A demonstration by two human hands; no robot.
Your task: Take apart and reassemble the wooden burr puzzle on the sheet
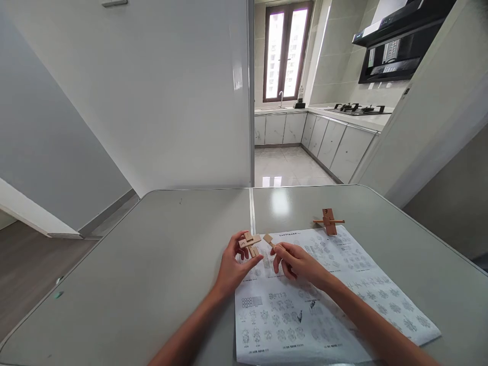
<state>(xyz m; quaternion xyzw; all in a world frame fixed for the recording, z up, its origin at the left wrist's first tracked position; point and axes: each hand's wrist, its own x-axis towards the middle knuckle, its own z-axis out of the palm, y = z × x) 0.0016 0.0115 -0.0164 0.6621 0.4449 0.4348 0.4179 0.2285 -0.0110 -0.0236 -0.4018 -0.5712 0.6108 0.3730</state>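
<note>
My left hand (239, 259) is closed around several light wooden puzzle pieces (249, 243) that sit crosswise against each other; one bears a dark mark. Just right of them, my right hand (292, 260) pinches a small wooden piece (268, 239) between thumb and fingertips, its flat end pointing up and left. A narrow gap separates that piece from the ones in my left hand. Under both hands lies a printed instruction sheet (282, 315) covered with small diagrams. My palms hide part of the pieces and of the sheet.
Beyond the sheet's far edge stands a darker reddish wooden cross-shaped assembly (329, 221) with a thin stick through it. The grey table (183, 284) has a seam down its middle. A small green bit (58, 294) lies near its left edge. Behind is a kitchen doorway.
</note>
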